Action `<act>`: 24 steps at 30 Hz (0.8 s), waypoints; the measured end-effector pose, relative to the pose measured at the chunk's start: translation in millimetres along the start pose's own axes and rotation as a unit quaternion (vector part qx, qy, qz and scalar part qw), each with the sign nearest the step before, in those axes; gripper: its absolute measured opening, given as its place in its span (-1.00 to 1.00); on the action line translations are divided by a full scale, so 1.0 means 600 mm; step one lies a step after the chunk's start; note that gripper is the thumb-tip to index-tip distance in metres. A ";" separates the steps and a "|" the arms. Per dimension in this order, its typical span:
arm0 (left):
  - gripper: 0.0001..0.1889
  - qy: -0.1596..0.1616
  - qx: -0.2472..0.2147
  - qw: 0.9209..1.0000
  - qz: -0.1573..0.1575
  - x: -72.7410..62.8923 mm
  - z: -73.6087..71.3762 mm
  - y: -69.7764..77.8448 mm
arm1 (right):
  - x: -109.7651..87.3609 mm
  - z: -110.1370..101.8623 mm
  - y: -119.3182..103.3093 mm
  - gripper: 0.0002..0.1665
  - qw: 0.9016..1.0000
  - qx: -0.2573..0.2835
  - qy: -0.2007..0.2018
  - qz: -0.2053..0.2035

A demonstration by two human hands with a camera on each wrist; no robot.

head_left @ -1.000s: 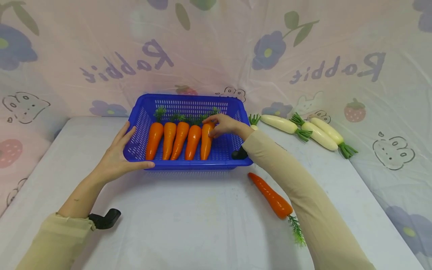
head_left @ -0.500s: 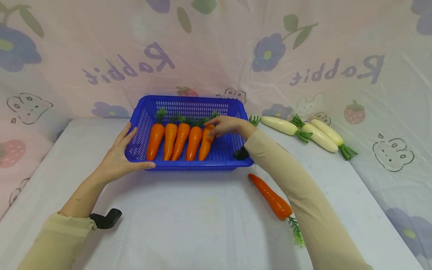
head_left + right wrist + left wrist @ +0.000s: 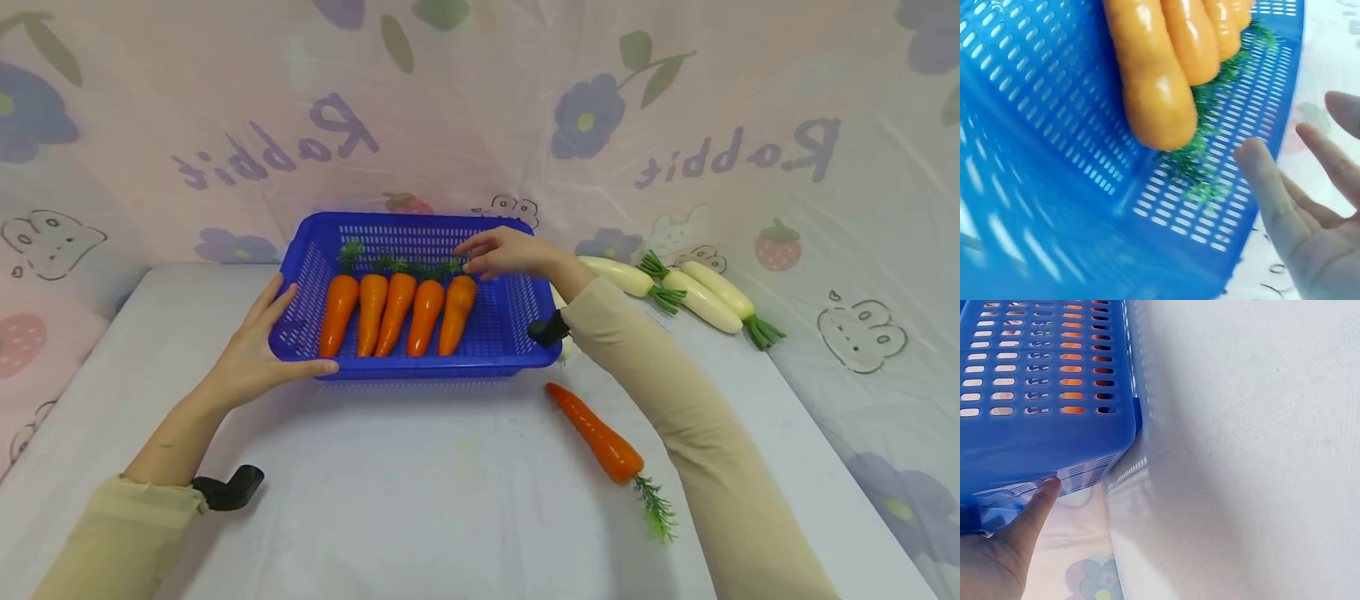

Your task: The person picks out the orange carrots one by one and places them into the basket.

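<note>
A blue perforated plastic basket (image 3: 420, 364) holds several orange carrots (image 3: 426, 317) in a row, their tips toward the front and green tops at the back wall. My left hand (image 3: 251, 354) rests on the basket's left front corner, thumb along the front rim and straight fingers spread along the left side. In the left wrist view one straight finger (image 3: 1038, 509) touches the basket wall. Above the basket's right back part hovers my right hand (image 3: 513, 252), fingers loosely extended, holding nothing. Just left of it lies the rightmost carrot (image 3: 1159, 112), apart from the fingers.
Another carrot (image 3: 600, 437) with a green top lies on the white table (image 3: 420, 492), in front and right of the basket. Several white radishes (image 3: 703, 302) lie at the back right, one partly hidden by the right arm. A printed cloth (image 3: 465, 125) hangs behind.
My right hand has let go of the rightmost carrot and lifted up and back. That carrot has tilted, its tip shifting left. My left hand keeps its place on the basket.
</note>
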State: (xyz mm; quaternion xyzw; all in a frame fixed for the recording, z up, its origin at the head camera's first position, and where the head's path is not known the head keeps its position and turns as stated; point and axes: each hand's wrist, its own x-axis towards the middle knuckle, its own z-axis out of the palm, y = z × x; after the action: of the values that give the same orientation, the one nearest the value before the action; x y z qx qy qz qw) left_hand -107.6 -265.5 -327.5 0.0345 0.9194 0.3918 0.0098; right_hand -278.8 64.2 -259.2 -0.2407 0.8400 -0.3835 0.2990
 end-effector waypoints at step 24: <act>0.23 -0.002 0.009 1.000 0.003 -0.001 -0.002 -0.001 | -0.087 -0.020 0.043 -0.57 0.986 0.013 0.090 -0.142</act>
State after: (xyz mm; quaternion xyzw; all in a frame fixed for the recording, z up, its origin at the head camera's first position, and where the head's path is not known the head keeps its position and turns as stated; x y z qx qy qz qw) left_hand -107.1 -267.0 -327.2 0.0383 0.9226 0.3838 0.0097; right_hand -254.7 118.5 -256.4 -0.3186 0.8155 -0.4531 0.1680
